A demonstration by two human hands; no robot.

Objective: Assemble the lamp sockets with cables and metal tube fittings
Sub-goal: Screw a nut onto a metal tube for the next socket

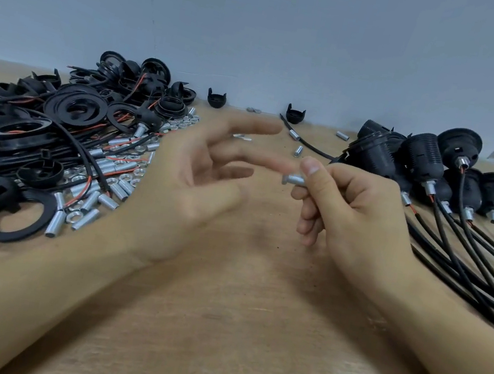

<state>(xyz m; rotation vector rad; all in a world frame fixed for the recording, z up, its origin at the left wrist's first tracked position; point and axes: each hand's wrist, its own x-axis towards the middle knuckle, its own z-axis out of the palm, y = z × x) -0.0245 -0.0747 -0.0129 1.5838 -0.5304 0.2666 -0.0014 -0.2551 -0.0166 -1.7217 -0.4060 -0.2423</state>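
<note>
Right hand (360, 217), just R of frame centre, pinches a metal tube fitting (294, 180) betw. thumb and curled fingers; tube lies roughly level, free end pointing to 9 o'clock, w/ what looks like a nut or flange at that end (blurred, can't confirm). Left hand (194, 185), just L of centre, is spread and holds nothing: fingers straight to relaxed, blurred, fingertips (276, 129) reaching toward the tube but apart from it. Both hands are above the wooden table (230, 346). At 9–10 o'clock: heap of loose parts (62, 138), i.e. black rings, socket caps, black cables w/ red leads, plus scattered silver tubes and nuts. At 2–3 o'clock: row of finished sockets (429, 170), each w/ a silver tube at the neck and cable trailing toward 4 o'clock. At 12 o'clock near the wall: two lone black caps (216, 98), a few stray tubes, one loose cable. Assessment: step in hand appears to be prep of one tube fitting, prob. before it goes onto a cable or into a cap; no cable or socket is held at present, so this unit is at an early stage. Next move, in my judgement, calls for the free L hand to fetch a cable or cap from the 9 o'clock heap, then align tube bore w/ the cable end; R hand's pinch must keep the tube steady, since it's small and could slip.
</note>
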